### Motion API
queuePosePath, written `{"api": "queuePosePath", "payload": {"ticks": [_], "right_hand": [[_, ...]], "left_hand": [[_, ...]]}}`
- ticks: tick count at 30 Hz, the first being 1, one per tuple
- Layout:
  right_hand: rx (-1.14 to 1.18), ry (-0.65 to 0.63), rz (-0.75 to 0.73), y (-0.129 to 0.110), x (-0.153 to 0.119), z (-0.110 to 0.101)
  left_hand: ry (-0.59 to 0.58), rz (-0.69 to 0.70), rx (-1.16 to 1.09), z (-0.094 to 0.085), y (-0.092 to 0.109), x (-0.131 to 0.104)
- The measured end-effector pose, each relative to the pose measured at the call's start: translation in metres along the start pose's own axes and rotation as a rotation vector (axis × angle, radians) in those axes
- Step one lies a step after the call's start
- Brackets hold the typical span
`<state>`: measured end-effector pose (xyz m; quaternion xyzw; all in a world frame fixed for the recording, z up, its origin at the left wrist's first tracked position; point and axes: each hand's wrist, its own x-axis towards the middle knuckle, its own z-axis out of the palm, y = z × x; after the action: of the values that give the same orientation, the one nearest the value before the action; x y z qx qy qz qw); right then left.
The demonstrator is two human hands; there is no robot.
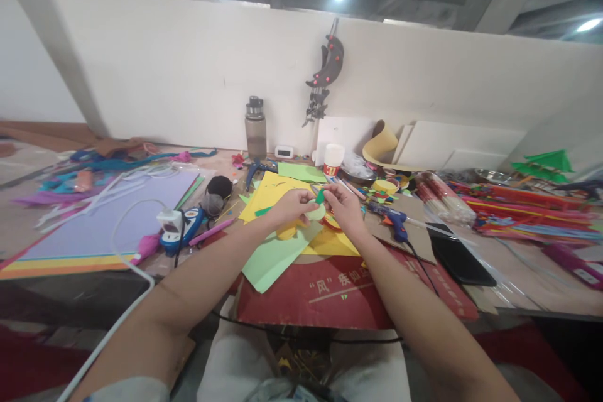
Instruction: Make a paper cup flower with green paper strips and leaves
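Note:
Over the middle of the work table, my left hand (294, 206) is closed in a pinch on a pale green rounded paper piece (316, 213). My right hand (345, 206) pinches a small dark green paper piece (320, 196), which touches or overlaps the pale one. The fingertips of both hands are close together, and exactly how the two pieces meet is too small to tell. Beneath my hands lie yellow paper (266, 191) and a light green sheet (277, 257), on top of a red printed board (301, 301).
A blue glue gun (397, 224) and a black phone (459, 254) lie to the right, near bundled coloured sticks (532, 213). Left are purple sheets (117, 220) and a blue power strip (188, 229) with a white cable. A water bottle (255, 132) and paper cup (333, 160) stand behind.

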<state>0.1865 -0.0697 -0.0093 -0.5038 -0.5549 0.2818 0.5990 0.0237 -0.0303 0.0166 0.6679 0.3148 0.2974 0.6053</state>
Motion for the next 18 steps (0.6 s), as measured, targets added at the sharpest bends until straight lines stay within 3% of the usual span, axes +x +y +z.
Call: {"api": "queuePosePath", "payload": {"ticks": [9, 18], "right_hand": [[-0.004, 0.02, -0.03, -0.01, -0.002, -0.005], [-0.285, -0.011, -0.077, -0.024, 0.004, -0.019]], "left_hand": [[0.046, -0.02, -0.091, -0.002, -0.006, 0.004], [0.133, 0.001, -0.268, -0.014, -0.009, 0.012]]}}
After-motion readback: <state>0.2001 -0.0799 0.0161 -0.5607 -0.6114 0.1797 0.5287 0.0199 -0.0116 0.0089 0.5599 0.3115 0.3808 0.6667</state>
